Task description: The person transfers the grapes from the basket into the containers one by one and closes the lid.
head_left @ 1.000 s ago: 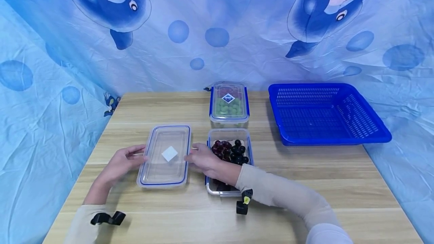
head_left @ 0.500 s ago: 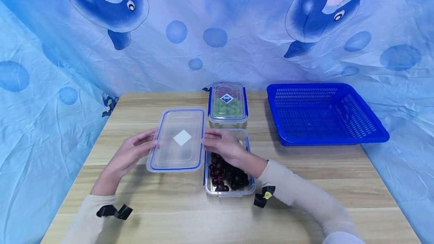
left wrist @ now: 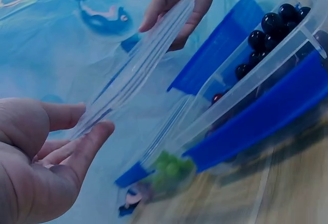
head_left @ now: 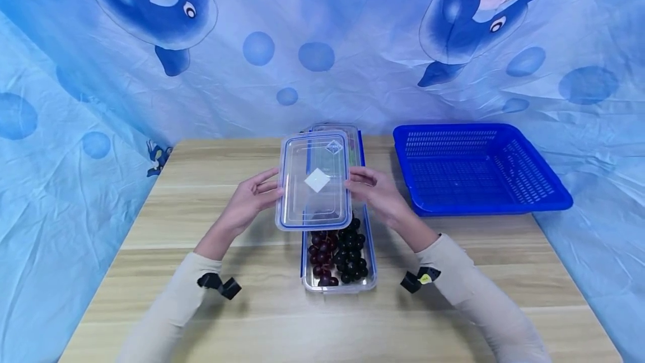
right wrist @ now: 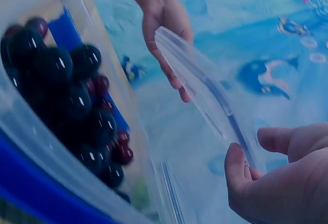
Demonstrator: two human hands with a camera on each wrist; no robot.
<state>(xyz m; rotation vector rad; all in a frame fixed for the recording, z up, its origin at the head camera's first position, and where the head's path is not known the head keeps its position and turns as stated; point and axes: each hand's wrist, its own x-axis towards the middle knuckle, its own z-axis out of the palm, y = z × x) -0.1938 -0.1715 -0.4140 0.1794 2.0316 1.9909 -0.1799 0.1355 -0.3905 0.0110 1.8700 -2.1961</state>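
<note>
A clear plastic lid (head_left: 297, 206) with a blue seal and a white diamond label is held up in the air, level with the far half of an uncovered container (head_left: 370, 265). My left hand (head_left: 250, 200) pinches its left edge between thumb and fingers; my right hand (head_left: 378, 192) pinches the right edge. Dark red grapes (head_left: 322, 259) and black grapes (head_left: 351, 254) lie side by side in that container. The wrist views show the lid apart from the container's rim. Behind, a second lidded container (head_left: 355, 133) is partly hidden by the raised lid; green grapes (left wrist: 171, 167) show through its side.
To the right stands a blue perforated plastic basket (head_left: 484, 206). Both containers rest on a wooden table (head_left: 201, 167), enclosed by a blue curtain (head_left: 201, 99) printed with dolphins.
Both hands have lifted the lid from the left of the grape container and carried it right and away from me. It now overlaps both containers in the head view.
</note>
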